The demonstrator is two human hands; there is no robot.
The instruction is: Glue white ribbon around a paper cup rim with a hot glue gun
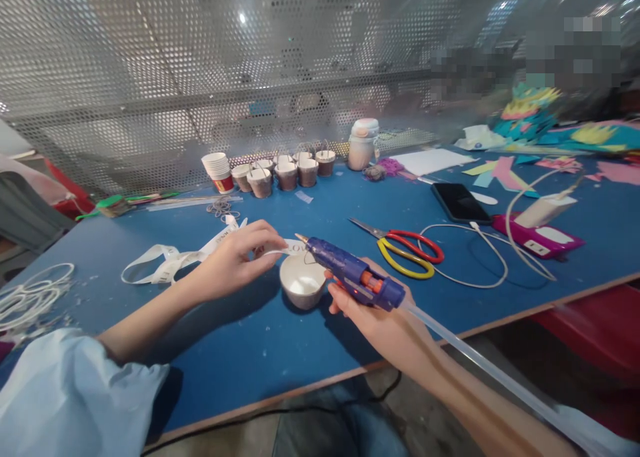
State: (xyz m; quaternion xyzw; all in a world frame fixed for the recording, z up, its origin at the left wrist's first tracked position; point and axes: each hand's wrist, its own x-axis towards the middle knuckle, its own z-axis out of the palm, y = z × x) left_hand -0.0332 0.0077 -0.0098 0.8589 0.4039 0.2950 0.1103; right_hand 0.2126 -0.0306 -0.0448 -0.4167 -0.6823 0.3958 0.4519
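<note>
A blue hot glue gun (353,270) lies in my right hand (367,310), fingers closed round it. Its nozzle points up and to the left, and a long clear glue stick trails from its back end. My left hand (253,254) pinches the end of a white printed ribbon (165,264) between thumb and fingers, close to the nozzle. Part of the ribbon runs behind the rim of a small paper cup (303,280), white inside, which stands between my hands. The rest of the ribbon loops on the table left of my left hand.
Red and yellow scissors (407,250) lie right of the glue gun. Behind are several small brown cups (287,176), stacked paper cups (217,172) and a jar (363,144). A phone (461,202), white cable (493,280) and paper scraps lie right. White cord (35,290) lies left.
</note>
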